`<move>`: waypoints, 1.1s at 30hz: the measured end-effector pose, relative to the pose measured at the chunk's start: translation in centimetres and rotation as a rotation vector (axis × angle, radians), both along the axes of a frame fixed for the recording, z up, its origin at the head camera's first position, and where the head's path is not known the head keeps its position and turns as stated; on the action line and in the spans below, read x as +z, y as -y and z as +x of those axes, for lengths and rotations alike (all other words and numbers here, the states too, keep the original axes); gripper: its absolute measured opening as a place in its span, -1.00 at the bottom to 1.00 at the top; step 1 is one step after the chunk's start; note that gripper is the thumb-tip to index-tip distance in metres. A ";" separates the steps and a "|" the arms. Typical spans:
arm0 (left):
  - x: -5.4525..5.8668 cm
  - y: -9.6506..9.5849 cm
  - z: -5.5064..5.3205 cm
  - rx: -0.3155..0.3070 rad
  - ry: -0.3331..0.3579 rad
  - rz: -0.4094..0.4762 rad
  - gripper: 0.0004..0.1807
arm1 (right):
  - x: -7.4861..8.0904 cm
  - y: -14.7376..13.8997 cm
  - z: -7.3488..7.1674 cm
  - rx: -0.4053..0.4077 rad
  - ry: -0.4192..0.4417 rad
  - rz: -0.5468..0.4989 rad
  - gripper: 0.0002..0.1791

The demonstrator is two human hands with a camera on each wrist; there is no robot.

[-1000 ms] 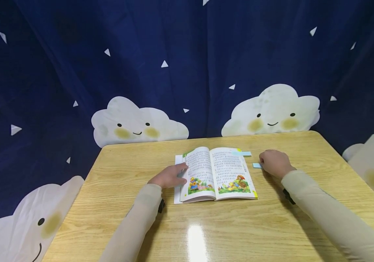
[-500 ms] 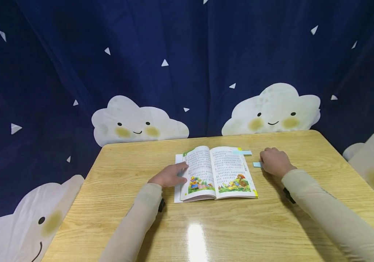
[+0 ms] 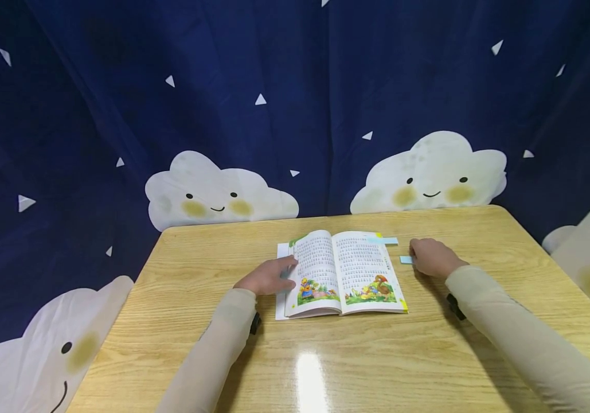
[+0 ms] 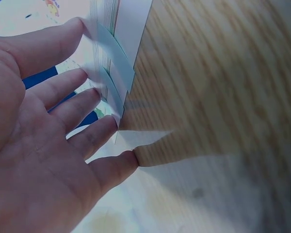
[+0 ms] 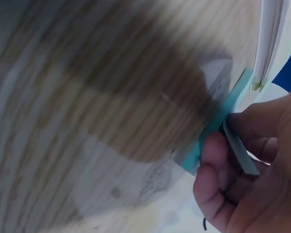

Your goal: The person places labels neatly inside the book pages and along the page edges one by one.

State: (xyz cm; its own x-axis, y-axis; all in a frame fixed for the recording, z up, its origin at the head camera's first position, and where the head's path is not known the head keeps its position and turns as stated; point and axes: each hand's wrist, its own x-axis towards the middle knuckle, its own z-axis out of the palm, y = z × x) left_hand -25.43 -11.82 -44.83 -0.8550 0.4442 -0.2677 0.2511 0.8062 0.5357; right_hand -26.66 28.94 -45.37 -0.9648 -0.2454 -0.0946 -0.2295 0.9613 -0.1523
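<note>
Wooden table (image 3: 356, 361): one book (image 3: 363, 267), two hands (image 3: 266, 277).

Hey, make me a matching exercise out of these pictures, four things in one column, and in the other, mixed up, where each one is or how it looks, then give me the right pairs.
Things:
1. Book
2. Left hand
3. Right hand
4. Curtain

Places, colours, states:
A. Dark blue, with smiling clouds
B. Holding a blue strip
C. Lying open on the table
D. At the outer edge of the left page

Right pairs: 1-C, 2-D, 3-B, 4-A
</note>
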 end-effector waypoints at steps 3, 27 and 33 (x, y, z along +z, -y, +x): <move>0.0 0.1 0.1 0.007 0.005 0.006 -0.35 | 0.2 -0.1 -0.2 0.003 0.047 -0.071 -0.84; -0.1 0.0 0.0 0.016 0.022 0.013 -0.34 | 1.5 -0.1 -0.5 -0.178 0.189 -0.295 -0.89; -0.2 0.0 0.0 0.009 0.013 0.003 -0.34 | 1.5 0.0 -0.6 -0.184 0.194 -0.299 -0.88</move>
State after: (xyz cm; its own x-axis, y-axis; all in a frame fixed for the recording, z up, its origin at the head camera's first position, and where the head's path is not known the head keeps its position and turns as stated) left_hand -25.47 -11.79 -45.02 -0.8554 0.4375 -0.2773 0.2372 0.8068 0.5411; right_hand -27.28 28.97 -43.88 -0.9665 -0.1147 -0.2295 0.0025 0.8903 -0.4554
